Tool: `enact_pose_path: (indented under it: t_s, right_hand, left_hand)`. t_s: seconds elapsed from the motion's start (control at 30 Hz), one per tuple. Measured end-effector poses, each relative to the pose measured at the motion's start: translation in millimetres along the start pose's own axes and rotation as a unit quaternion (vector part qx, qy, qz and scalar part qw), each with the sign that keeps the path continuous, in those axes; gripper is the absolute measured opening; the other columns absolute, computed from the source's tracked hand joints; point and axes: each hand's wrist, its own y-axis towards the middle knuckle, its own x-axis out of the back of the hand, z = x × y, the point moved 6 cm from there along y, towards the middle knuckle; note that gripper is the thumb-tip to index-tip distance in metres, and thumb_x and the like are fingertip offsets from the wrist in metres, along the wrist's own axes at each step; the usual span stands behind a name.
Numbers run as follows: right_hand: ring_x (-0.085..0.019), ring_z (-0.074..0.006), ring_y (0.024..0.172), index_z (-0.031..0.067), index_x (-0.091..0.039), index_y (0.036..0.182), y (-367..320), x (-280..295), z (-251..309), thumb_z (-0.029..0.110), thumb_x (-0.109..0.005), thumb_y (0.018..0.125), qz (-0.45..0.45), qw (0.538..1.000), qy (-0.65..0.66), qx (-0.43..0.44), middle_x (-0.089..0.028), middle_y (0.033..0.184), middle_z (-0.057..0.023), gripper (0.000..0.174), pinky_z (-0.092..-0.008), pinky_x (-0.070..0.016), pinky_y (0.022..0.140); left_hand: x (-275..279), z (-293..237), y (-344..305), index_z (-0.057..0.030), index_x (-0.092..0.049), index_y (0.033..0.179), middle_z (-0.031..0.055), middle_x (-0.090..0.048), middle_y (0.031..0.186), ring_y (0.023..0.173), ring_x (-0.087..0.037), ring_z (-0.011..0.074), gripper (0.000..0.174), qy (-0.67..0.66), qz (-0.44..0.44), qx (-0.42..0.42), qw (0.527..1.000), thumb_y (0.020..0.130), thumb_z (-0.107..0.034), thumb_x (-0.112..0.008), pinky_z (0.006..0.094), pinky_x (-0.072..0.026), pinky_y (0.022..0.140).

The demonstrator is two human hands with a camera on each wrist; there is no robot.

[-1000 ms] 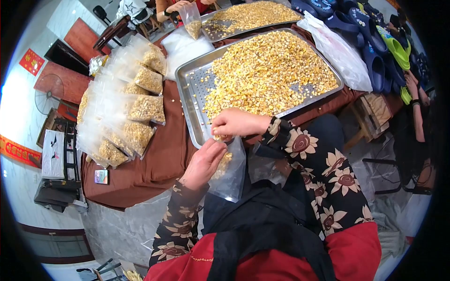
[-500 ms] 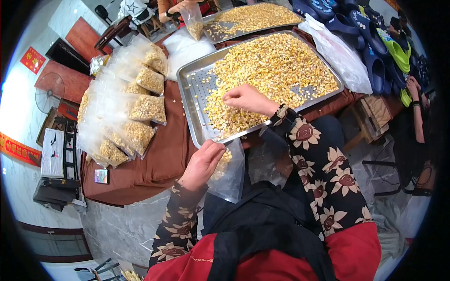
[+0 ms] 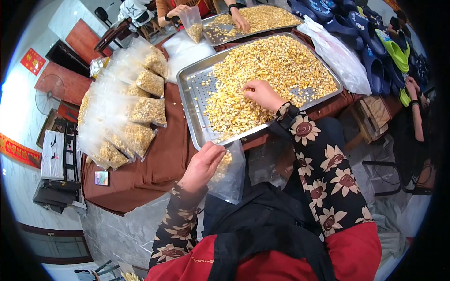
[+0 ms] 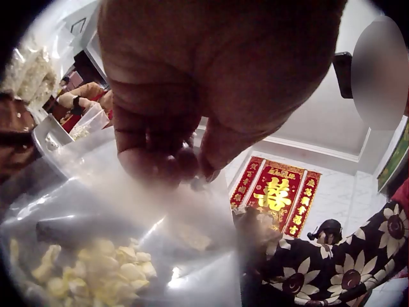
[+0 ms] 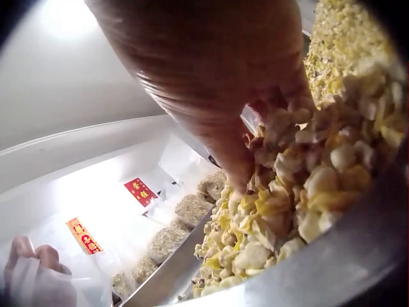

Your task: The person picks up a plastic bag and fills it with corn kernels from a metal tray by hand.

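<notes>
My left hand (image 3: pixel 202 166) pinches the top edge of a clear plastic bag (image 3: pixel 231 180) between fingers and thumb. Loose pale-yellow dried pieces (image 4: pixel 105 272) lie low inside this bag, seen through the film in the left wrist view. My right hand (image 3: pixel 263 95) is at the near side of a heap of the same dried pieces (image 3: pixel 281 61), on a perforated metal tray (image 3: pixel 191 77). In the right wrist view its thumb and curled fingers dig in around some dried pieces (image 5: pixel 275 204); the fingertips are partly buried.
Filled bags (image 3: pixel 147 110) stand in rows on the brown cloth (image 3: pixel 171 154) to the left, with a phone (image 3: pixel 101 178) near its edge. Beyond, another person's hand (image 3: pixel 240 21) reaches into a second tray (image 3: pixel 218 40). White plastic (image 3: pixel 335 58) and dark clogs (image 3: pixel 372 65) are at the right.
My right hand left the bag opening, crossed the tray's near rim and moved right into the heap. The left hand stays at the bag. The other person's hand has come over the far tray.
</notes>
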Motion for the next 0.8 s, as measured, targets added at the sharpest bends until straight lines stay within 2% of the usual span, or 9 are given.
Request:
enact_pose_path:
  t_s: [0.07, 0.1, 0.23, 0.33, 0.47, 0.53, 0.6, 0.73, 0.8]
  right_hand:
    - [-0.061, -0.0149, 0.062, 0.0028, -0.068, 0.088, -6, -8, -23, 0.019, -0.067, 0.084, 0.092, 0.933, 0.244, -0.247, -0.064, 0.076, -0.0056, 0.016, -0.0289, -0.0504, 0.058]
    - [-0.061, -0.0149, 0.062, 0.0028, -0.068, 0.088, -5, -6, -19, 0.019, -0.067, 0.084, 0.092, 0.934, 0.244, -0.246, -0.064, 0.076, -0.0056, 0.016, -0.0289, -0.0504, 0.058]
    - [-0.053, -0.0067, 0.057, -0.0023, -0.064, 0.099, 0, -17, 19, 0.015, -0.064, 0.088, 0.178, 0.823, 0.467, -0.270, -0.058, 0.072, -0.0006, 0.020, -0.0211, -0.0436, 0.051]
    - [-0.052, -0.0068, 0.058, -0.0024, -0.065, 0.099, -2, -15, 76, 0.015, -0.063, 0.088, 0.266, 0.816, 0.471, -0.204, -0.057, 0.070, -0.0004, 0.021, -0.0219, -0.0440, 0.053]
    - [-0.061, -0.0122, 0.067, 0.0012, -0.068, 0.105, -15, -29, 114, 0.015, -0.061, 0.086, 0.421, 0.853, 0.301, -0.074, -0.068, 0.086, -0.0059, 0.025, -0.0258, -0.0494, 0.063]
    - [-0.065, -0.0148, 0.078, 0.0021, -0.068, 0.105, -20, -29, 130, 0.015, -0.061, 0.084, 0.401, 0.891, 0.196, 0.081, -0.071, 0.094, -0.0084, 0.026, -0.0284, -0.0508, 0.072]
    - [-0.067, -0.0171, 0.087, 0.0014, -0.068, 0.105, -21, -27, 130, 0.016, -0.061, 0.084, 0.414, 0.889, 0.192, 0.047, -0.071, 0.095, -0.0110, 0.026, -0.0298, -0.0505, 0.078]
    - [-0.067, -0.0191, 0.082, 0.0011, -0.069, 0.099, -13, -15, 110, 0.017, -0.060, 0.084, 0.279, 0.927, 0.248, 0.026, -0.071, 0.089, -0.0119, 0.023, -0.0301, -0.0508, 0.075]
    - [-0.066, -0.0290, 0.078, 0.0021, -0.069, 0.088, -14, -6, 96, 0.017, -0.060, 0.079, 0.238, 0.961, 0.139, -0.014, -0.068, 0.082, -0.0164, 0.020, -0.0376, -0.0504, 0.072]
  left_hand:
    - [4, -4, 0, -0.0007, -0.058, 0.095, 0.0118, -0.053, 0.084, 0.077, -0.057, 0.0280, 0.007, 0.002, 0.003, 0.002, 1.000, 0.090, -0.005, -0.058, 0.0327, -0.0461, 0.069]
    - [7, -6, 0, -0.0006, -0.058, 0.095, 0.0117, -0.053, 0.083, 0.077, -0.057, 0.0278, 0.007, -0.002, 0.007, -0.001, 1.000, 0.090, -0.006, -0.058, 0.0327, -0.0460, 0.069]
    - [11, -4, 3, -0.0003, -0.058, 0.094, 0.0118, -0.052, 0.082, 0.077, -0.057, 0.0277, 0.007, 0.003, 0.015, -0.007, 1.000, 0.090, -0.006, -0.059, 0.0328, -0.0458, 0.069]
    - [8, -2, 6, -0.0005, -0.058, 0.095, 0.0121, -0.052, 0.083, 0.077, -0.056, 0.0281, 0.008, 0.002, 0.018, -0.002, 1.000, 0.090, -0.007, -0.058, 0.0328, -0.0459, 0.069]
    - [4, -1, 7, -0.0009, -0.058, 0.096, 0.0124, -0.053, 0.084, 0.077, -0.056, 0.0284, 0.008, 0.005, 0.012, -0.015, 1.000, 0.090, -0.007, -0.058, 0.0330, -0.0461, 0.070]
    - [3, 1, 6, -0.0012, -0.057, 0.097, 0.0125, -0.053, 0.084, 0.077, -0.056, 0.0284, 0.008, 0.015, 0.009, -0.019, 1.000, 0.091, -0.007, -0.058, 0.0331, -0.0462, 0.070]
    - [4, 1, 5, -0.0011, -0.057, 0.097, 0.0126, -0.053, 0.084, 0.077, -0.056, 0.0283, 0.008, 0.013, 0.007, -0.017, 1.000, 0.091, -0.007, -0.058, 0.0329, -0.0462, 0.070]
    - [10, 2, 2, -0.0006, -0.057, 0.097, 0.0125, -0.053, 0.083, 0.076, -0.056, 0.0282, 0.008, 0.020, 0.002, 0.009, 1.000, 0.091, -0.006, -0.057, 0.0325, -0.0462, 0.068]
    - [12, 3, 1, -0.0004, -0.057, 0.097, 0.0124, -0.052, 0.082, 0.075, -0.056, 0.0283, 0.008, 0.013, -0.006, 0.001, 1.000, 0.091, -0.006, -0.057, 0.0325, -0.0461, 0.067]
